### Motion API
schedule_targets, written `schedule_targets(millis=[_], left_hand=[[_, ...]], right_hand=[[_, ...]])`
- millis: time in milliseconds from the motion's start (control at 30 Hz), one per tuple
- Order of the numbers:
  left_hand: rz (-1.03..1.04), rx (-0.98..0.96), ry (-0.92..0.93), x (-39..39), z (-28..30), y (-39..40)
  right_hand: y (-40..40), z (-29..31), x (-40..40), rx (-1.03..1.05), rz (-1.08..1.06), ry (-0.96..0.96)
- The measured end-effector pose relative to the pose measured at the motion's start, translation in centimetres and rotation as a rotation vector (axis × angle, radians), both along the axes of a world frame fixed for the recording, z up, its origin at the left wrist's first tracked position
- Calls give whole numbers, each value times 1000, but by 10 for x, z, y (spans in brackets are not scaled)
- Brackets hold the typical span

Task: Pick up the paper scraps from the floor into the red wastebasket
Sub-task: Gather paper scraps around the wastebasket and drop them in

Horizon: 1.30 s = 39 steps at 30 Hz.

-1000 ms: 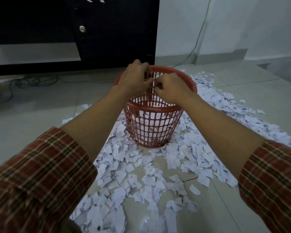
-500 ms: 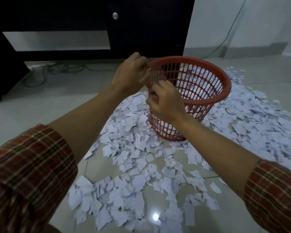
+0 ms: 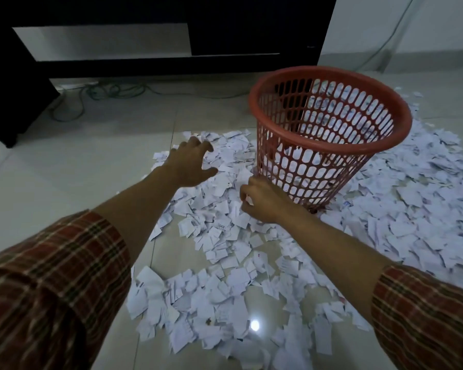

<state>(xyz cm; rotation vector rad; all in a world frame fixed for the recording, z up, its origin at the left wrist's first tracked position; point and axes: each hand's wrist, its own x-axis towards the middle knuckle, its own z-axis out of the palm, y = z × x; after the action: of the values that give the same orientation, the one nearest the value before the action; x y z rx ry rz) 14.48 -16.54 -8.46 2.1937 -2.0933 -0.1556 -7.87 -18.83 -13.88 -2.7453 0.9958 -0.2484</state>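
The paper scraps [image 3: 219, 231] are lying thick across the tiled floor [image 3: 64, 169], spreading in a white litter from the near edge up past both forearms and sweeping wide to the right. More scraps are showing through the mesh of the red wastebasket [image 3: 329, 166], partly filling its lower part. The wastebasket is standing among the scraps, just right of centre, its rim appearing tilted toward the camera and its base ringed by paper.

The left hand [image 3: 189, 166] is reaching out low over the far left fringe of the litter, fingers spread and slightly bent, thumb out to the right, holding nothing. The right hand [image 3: 262, 200] is hovering just beside the foot of the wastebasket, its fingers curling downward toward the scraps beneath; whether the fingertips are pinching a scrap cannot be told, since the back of the hand is hiding them. Both forearms are bare up to rolled plaid sleeves [image 3: 51, 284] in red and green.

Beyond the paper, a dark cabinet [image 3: 225, 28] is standing against the pale wall [image 3: 412, 22], with a tangle of cables [image 3: 104, 92] lying on the floor beneath it. A thin cable is running down the wall behind the wastebasket. A small bright reflection is glinting on the tile near the bottom.
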Motion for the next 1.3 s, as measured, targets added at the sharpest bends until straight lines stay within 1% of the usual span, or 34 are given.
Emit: schedule_targets(millis=[133,233,367,500,667,800,900,1033,1167,1300], left_hand=[[78,158,-35,16,-31,0],[131,238,3,21,-53,-2],[152,337,88,14,-77,-15],[193,395,157,-4,-103,-32],[186,470,129,-22,-145,-30],[202,432,87,-30,-158,-27],[173,369,30,-28,-154,-31],[107,367,4,-15,-142,-36],[78,294,29,-10,-121,-38],[67,228,61,-5,-105,-32]], right_hand=[[8,-31,0,166,-59,174],[14,-45,3,243,-96,232],[17,-59,9,282,-146,197],[19,-70,11,257,-152,157],[18,-78,10,237,-191,133],[18,-83,9,175,-234,99],[20,-87,13,148,-242,72],[27,-93,14,143,-298,3],[39,-100,7,99,-291,26],[53,-98,11,162,-301,101]])
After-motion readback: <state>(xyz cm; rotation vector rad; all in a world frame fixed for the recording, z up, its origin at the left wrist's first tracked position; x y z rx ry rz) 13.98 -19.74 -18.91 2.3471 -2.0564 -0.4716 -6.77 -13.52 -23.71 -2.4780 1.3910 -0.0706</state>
